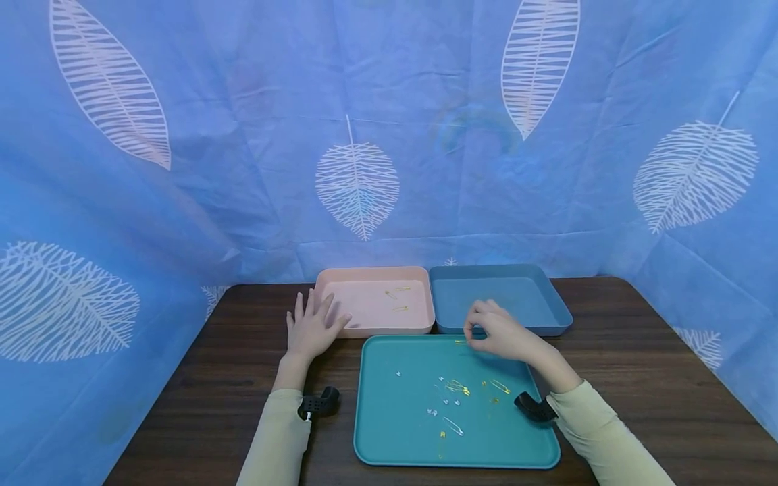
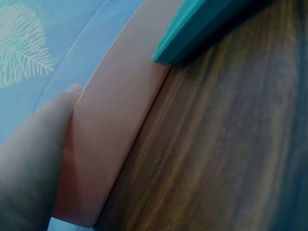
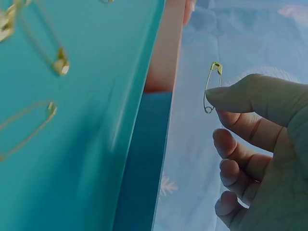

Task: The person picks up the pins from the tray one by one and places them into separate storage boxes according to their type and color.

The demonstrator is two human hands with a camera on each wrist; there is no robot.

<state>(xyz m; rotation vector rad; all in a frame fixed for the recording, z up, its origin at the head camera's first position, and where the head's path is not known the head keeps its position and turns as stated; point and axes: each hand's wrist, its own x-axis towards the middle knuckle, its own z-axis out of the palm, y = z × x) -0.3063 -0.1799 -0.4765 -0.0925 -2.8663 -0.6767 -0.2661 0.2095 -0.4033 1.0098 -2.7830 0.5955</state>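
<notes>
Between thumb and forefinger my right hand (image 1: 497, 332) pinches a gold safety pin (image 3: 210, 91), held above the far edge of the teal tray (image 1: 395, 432). My left hand (image 1: 311, 329) spreads its fingers over the left end of the pink tray (image 1: 371, 331), with the thumb at its near rim in the left wrist view. A few gold safety pins (image 1: 400, 309) lie inside the pink tray. On the teal tray are several more gold safety pins (image 1: 500, 386), a silver-looking safety pin (image 1: 452, 426) and small pale, butterfly-like bits (image 1: 432, 412).
A blue tray (image 1: 498, 297) stands right of the pink one, both behind the teal tray. Small yellow pieces (image 1: 442, 435) also lie on the teal tray. All stand on a dark wooden table (image 1: 231, 391). A blue leaf-patterned cloth (image 1: 425, 189) hangs behind.
</notes>
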